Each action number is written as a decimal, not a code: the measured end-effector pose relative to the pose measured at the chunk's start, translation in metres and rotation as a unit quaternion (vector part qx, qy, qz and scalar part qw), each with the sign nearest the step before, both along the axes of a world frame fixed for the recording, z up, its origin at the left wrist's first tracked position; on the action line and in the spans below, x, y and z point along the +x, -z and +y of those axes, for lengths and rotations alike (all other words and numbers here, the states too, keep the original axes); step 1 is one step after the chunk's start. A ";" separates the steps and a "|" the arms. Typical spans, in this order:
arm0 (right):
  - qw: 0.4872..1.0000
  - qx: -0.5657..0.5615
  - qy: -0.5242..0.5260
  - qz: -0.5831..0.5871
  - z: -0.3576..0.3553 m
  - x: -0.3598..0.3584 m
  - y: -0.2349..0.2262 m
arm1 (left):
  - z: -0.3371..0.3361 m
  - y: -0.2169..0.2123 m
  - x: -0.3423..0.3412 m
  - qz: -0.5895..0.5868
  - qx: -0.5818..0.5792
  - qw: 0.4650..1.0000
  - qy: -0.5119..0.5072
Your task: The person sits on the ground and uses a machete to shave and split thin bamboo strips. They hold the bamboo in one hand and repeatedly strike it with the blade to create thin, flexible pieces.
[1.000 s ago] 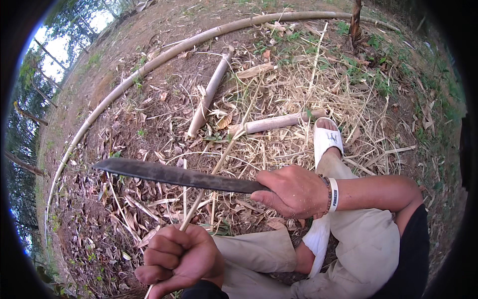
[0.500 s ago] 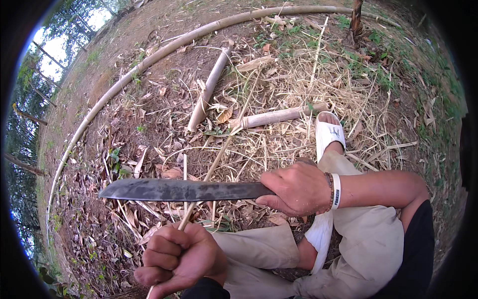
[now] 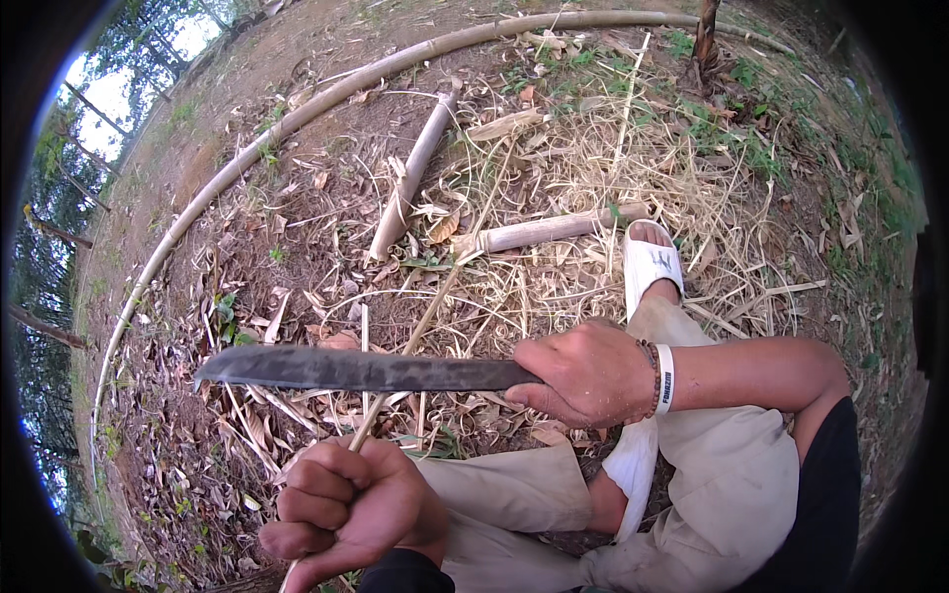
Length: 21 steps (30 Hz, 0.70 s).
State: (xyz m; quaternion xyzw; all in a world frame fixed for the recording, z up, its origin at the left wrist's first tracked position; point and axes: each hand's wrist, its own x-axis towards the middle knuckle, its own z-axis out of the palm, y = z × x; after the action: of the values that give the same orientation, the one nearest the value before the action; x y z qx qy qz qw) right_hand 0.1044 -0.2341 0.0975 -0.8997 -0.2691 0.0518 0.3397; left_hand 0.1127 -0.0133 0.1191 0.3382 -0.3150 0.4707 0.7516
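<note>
My right hand is closed around the handle of a machete. The long dark blade points left and lies across a thin bamboo strip, just beyond my left hand. Whether its edge touches the strip I cannot tell. My left hand is a fist around the strip's near part, and a short end comes out below it. From there the strip slants away to the far right, over the litter between two bamboo pieces. The machete's handle is mostly hidden by my fingers.
Two short bamboo pieces lie ahead among pale shavings and dry leaves. A long bamboo pole curves round the far left. At the far right stands a thin trunk. My sandaled foot rests beside the shavings.
The machete blade has shifted slightly away from my left hand along the strip. My left hand has moved a little to the left, still gripping the strip.
</note>
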 end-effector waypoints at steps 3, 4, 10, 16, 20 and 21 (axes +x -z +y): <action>0.999 -0.015 0.006 -0.032 -0.003 0.012 0.013 | 0.001 -0.011 -0.013 -0.036 -0.035 0.995 0.090; 0.997 -0.030 0.072 -0.001 -0.027 0.034 0.037 | 0.000 -0.012 -0.020 -0.046 -0.075 0.990 0.110; 0.984 0.014 0.149 0.093 -0.026 0.054 0.044 | 0.003 -0.007 -0.004 0.054 -0.044 0.995 0.069; 0.970 0.139 0.145 0.135 -0.013 0.051 0.043 | -0.004 -0.013 0.007 0.019 -0.054 0.998 0.014; 0.995 0.062 0.053 0.056 0.012 0.024 0.010 | -0.007 0.005 0.018 0.025 -0.005 1.000 0.017; 0.997 0.037 0.036 0.063 0.021 0.015 -0.004 | -0.002 0.006 0.013 0.025 -0.011 0.999 0.042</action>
State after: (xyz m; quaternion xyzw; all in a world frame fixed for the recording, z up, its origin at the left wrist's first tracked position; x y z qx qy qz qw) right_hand 0.1195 -0.2135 0.1019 -0.8907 -0.2165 0.0862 0.3903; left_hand 0.1256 -0.0150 0.1130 0.3278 -0.3044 0.4339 0.7820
